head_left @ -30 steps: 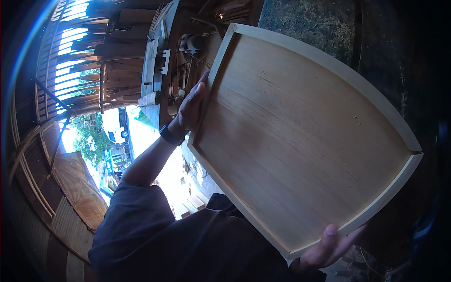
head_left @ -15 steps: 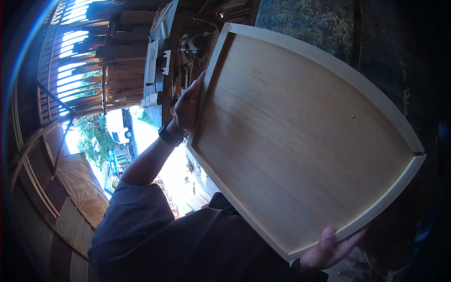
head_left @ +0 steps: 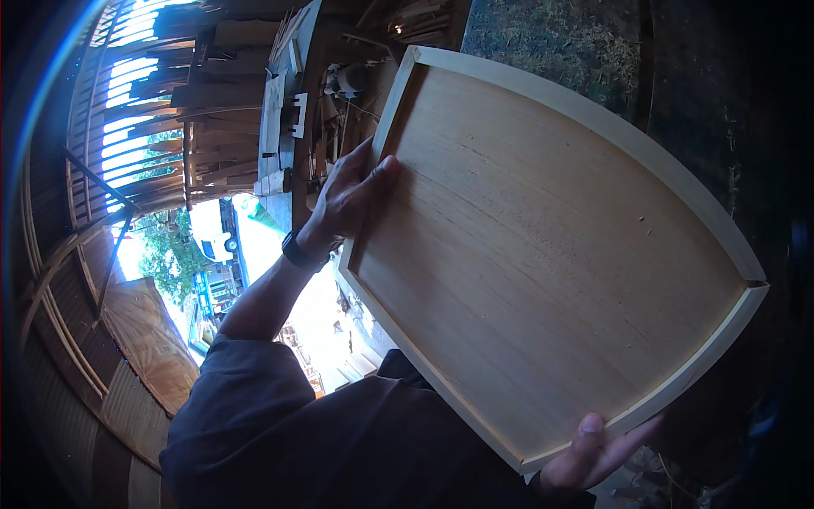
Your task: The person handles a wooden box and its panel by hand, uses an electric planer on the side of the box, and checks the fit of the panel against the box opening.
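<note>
A large, shallow wooden tray [head_left: 543,246] of pale wood, with a low rim on all sides, fills the middle and right of the view. It is held tilted, its inner face showing. My left hand [head_left: 346,193] grips the left rim, the thumb over the edge onto the inside and the other fingers mostly hidden. My right hand [head_left: 593,454] holds the lower right rim, thumb on top and fingers stretched beneath. Small bits of wood and dust lie on the tray's inner face. One rim corner at the right shows a small gap.
Behind the tray, a dark worktable [head_left: 551,55] is dusted with shavings. Tools and scrap wood crowd a bench [head_left: 280,110] at upper left. A slatted wall [head_left: 220,102] and a bright opening with a white vehicle [head_left: 216,237] outside are on the left. Debris [head_left: 636,479] lies at lower right.
My left thumb has come over the rim onto the tray's inner face. The tray has shifted very slightly; my right hand keeps its hold.
</note>
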The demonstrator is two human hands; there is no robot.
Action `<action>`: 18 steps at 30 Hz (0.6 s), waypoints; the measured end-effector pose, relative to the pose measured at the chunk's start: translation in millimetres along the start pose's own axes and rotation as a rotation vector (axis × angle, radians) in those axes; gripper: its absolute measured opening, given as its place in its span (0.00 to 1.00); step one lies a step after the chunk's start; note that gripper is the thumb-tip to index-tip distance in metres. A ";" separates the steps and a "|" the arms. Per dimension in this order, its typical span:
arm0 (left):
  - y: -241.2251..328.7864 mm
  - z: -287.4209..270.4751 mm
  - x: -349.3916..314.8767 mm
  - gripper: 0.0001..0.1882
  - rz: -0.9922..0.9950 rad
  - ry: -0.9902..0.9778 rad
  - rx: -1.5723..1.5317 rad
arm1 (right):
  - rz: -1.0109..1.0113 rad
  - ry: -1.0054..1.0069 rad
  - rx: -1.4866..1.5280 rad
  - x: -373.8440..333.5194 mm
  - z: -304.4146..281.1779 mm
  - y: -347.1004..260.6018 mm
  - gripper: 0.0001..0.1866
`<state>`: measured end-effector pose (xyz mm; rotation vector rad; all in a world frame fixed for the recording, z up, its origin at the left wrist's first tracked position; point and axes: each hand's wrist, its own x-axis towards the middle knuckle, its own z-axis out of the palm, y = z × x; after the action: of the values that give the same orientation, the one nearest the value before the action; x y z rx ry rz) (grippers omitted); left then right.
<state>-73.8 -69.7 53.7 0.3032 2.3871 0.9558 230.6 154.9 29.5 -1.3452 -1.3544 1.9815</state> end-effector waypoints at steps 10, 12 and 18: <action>-0.2 7.4 -1.5 0.38 0.022 0.062 0.029 | -0.031 -0.045 -0.039 3.2 -8.1 0.4 0.44; -0.9 7.6 -3.7 0.38 0.051 0.097 0.089 | -0.026 -0.026 0.020 5.6 -7.0 -5.3 0.43; 4.4 6.5 -3.1 0.35 0.025 0.034 0.079 | -0.073 -0.117 0.009 7.0 -11.7 11.0 0.47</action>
<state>-67.6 -64.0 54.1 0.3496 2.4615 0.8861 239.5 160.8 15.7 -1.1752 -1.4239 2.0429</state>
